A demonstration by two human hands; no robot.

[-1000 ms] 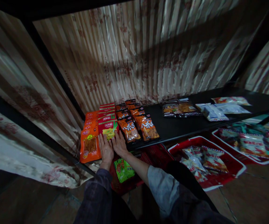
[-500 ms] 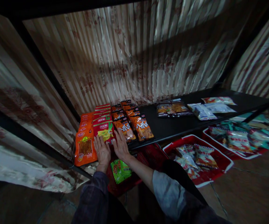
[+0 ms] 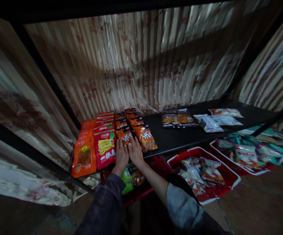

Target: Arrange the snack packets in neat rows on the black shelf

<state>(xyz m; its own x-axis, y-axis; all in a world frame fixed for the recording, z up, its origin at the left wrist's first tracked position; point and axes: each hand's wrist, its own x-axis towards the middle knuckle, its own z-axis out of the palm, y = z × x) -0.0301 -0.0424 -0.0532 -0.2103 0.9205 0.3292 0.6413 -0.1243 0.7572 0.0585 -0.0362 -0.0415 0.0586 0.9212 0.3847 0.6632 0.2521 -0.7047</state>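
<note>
My left hand (image 3: 122, 154) lies with fingers stretched out over the near end of an orange-and-black snack packet (image 3: 124, 134). Beside it, my right hand (image 3: 135, 152) also rests flat with its fingers extended, between that packet and a second orange-and-black snack packet (image 3: 145, 137). Both packets front overlapping rows that run back along the black shelf (image 3: 178, 135). Left of my hands is a row of pink-red snack packets (image 3: 105, 147), then a row of orange snack packets (image 3: 84, 158). My hands cover the lower part of the left orange-and-black packet.
Farther right on the shelf lie a dark snack packet (image 3: 179, 119) and white packets (image 3: 211, 123). Below stand red baskets (image 3: 226, 189) of packets, one under my arms with a green packet (image 3: 127, 182). Dark posts (image 3: 43, 70) and striped curtains (image 3: 131, 58) enclose the shelf.
Both hands have moved right, from the pink-red packets to the orange-and-black ones. The front pink-red packet is now uncovered. A dark-topped packet in the lower basket has come into view.
</note>
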